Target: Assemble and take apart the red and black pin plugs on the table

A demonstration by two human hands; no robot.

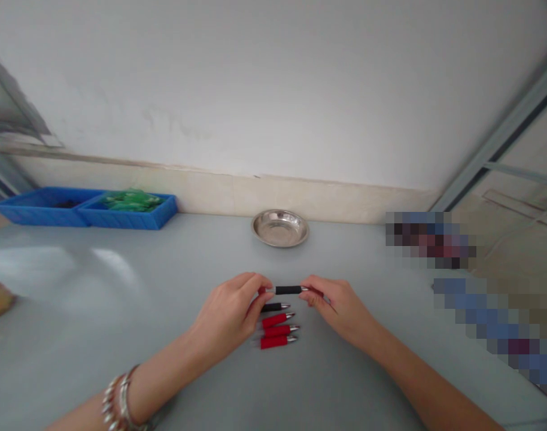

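I pinch a black pen between both hands, low over the counter.
My left grip is closed narrowly on one end, thumb against fingers, and my right grip on the other, leaving the black sleeve bare between them; just below lie a second black pen, its left end hidden by my left fingers, and three red pens in a column, metal tips pointing right. Beyond my hands, near the wall, sits a round metal dish; far left, two blue trays stand side by side, one holding green items.
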